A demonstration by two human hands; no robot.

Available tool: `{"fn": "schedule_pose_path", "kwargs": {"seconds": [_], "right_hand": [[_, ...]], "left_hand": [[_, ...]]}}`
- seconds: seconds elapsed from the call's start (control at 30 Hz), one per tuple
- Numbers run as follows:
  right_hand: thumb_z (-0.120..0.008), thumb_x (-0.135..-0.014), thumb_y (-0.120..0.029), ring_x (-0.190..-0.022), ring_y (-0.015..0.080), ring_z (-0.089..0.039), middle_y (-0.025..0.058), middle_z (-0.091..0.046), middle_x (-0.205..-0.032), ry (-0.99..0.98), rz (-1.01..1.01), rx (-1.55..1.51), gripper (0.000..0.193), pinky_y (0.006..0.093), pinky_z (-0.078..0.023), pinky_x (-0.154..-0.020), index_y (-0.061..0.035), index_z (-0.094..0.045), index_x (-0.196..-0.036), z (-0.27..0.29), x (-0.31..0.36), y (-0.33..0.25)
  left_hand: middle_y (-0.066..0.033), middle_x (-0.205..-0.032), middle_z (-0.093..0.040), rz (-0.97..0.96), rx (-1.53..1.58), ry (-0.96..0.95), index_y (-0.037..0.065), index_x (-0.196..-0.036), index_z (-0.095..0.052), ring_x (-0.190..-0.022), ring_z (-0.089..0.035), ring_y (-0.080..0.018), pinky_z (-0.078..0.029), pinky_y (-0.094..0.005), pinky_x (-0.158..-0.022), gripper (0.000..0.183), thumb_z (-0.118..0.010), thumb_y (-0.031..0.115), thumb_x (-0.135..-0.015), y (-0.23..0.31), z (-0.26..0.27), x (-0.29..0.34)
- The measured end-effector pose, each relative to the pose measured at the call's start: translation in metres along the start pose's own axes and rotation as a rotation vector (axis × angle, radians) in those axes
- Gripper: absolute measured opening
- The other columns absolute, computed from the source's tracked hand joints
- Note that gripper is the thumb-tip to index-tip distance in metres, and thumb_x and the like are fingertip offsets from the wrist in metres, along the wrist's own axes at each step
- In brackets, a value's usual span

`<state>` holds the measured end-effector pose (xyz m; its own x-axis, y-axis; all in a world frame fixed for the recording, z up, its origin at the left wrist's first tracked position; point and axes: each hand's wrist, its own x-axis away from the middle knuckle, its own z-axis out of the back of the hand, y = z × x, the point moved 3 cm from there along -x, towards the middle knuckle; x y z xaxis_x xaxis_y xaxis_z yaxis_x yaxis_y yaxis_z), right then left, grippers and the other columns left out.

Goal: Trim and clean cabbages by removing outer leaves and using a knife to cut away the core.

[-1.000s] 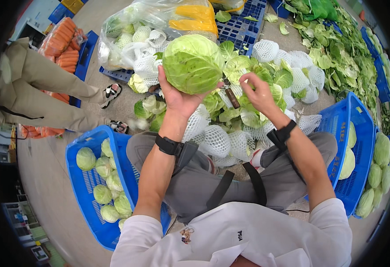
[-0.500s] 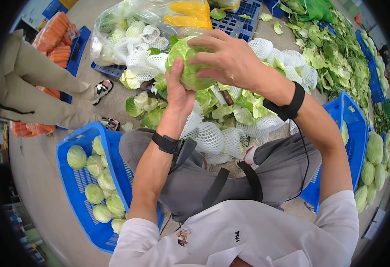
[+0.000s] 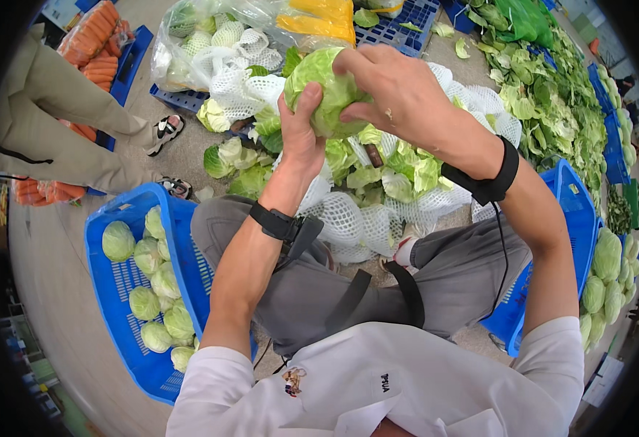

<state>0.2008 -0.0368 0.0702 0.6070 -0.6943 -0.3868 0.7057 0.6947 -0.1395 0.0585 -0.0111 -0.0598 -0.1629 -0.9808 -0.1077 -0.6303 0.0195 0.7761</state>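
A pale green head of cabbage (image 3: 321, 81) is held up before me, above the heap of leaves. My left hand (image 3: 301, 131) is wrapped under and around its near left side, thumb pressed on the front. Curled over the cabbage's right side is my right hand (image 3: 400, 84), its fingers at the outer leaves; the fingertips are partly hidden. Below lie loose cabbage leaves (image 3: 400, 182) mixed with white foam net sleeves (image 3: 341, 218). A short brown bar (image 3: 373, 154), perhaps a handle, pokes out among them.
On my left stands a blue crate (image 3: 108, 320) with several cabbages (image 3: 144, 302). Another blue crate (image 3: 578, 211) is at my right. A clear bag of netted cabbages (image 3: 188, 44) sits ahead; a leaf pile (image 3: 545, 102) spreads far right. A person's legs (image 3: 64, 109) stand near bagged carrots (image 3: 90, 40).
The cabbage has tipped and moved slightly right within my hands. My right hand's fingers have curled in from a spread position, and its wrist has shifted right.
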Motion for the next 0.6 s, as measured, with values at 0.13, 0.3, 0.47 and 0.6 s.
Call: {"fn": "schedule_pose_path", "kwargs": {"seconds": [0.13, 0.3, 0.47, 0.6], "right_hand": [[-0.08, -0.075, -0.012, -0.095, 0.0322, -0.065, 0.008, -0.064, -0.097, 0.16, 0.212, 0.039, 0.034, 0.0447, -0.053, -0.08, -0.0055, -0.056, -0.099, -0.003, 0.008, 0.001], [-0.068, -0.088, -0.003, -0.083, 0.023, -0.064, 0.007, -0.059, -0.085, 0.363, 0.323, -0.46, 0.021, 0.0431, -0.055, -0.078, -0.0059, -0.048, -0.094, -0.017, 0.024, 0.006], [-0.061, -0.094, -0.005, -0.068, 0.0062, -0.052, -0.0014, -0.051, -0.08, 0.88, -0.296, -1.457, 0.015, 0.0225, -0.049, -0.062, -0.0084, -0.046, -0.091, -0.029, 0.05, 0.024], [-0.061, -0.096, -0.012, -0.061, 0.004, -0.043, -0.0063, -0.041, -0.069, 0.901, -0.418, -0.866, 0.017, 0.0244, -0.035, -0.05, -0.0104, -0.047, -0.086, -0.057, 0.075, 0.072]], "left_hand": [[-0.0055, -0.131, -0.06, 0.084, 0.08, 0.015, 0.013, -0.143, -0.047, -0.122, -0.059, -0.0208, -0.05, -0.0402, -0.102, 0.072, -0.063, 0.061, -0.092, -0.001, -0.006, 0.002], [-0.008, -0.139, -0.056, 0.196, 0.229, 0.011, 0.015, -0.147, -0.045, -0.124, -0.058, -0.0232, -0.052, -0.042, -0.098, 0.081, -0.054, 0.072, -0.09, 0.008, -0.011, 0.005], [-0.0106, -0.15, -0.048, 0.307, 0.409, 0.036, 0.02, -0.152, -0.04, -0.132, -0.051, -0.0343, -0.047, -0.0541, -0.104, 0.097, -0.045, 0.087, -0.082, 0.003, -0.005, 0.005], [-0.0119, -0.155, -0.041, 0.338, 0.45, 0.02, 0.021, -0.155, -0.036, -0.137, -0.046, -0.0375, -0.043, -0.0608, -0.108, 0.097, -0.046, 0.086, -0.083, 0.005, -0.007, 0.004]]}}
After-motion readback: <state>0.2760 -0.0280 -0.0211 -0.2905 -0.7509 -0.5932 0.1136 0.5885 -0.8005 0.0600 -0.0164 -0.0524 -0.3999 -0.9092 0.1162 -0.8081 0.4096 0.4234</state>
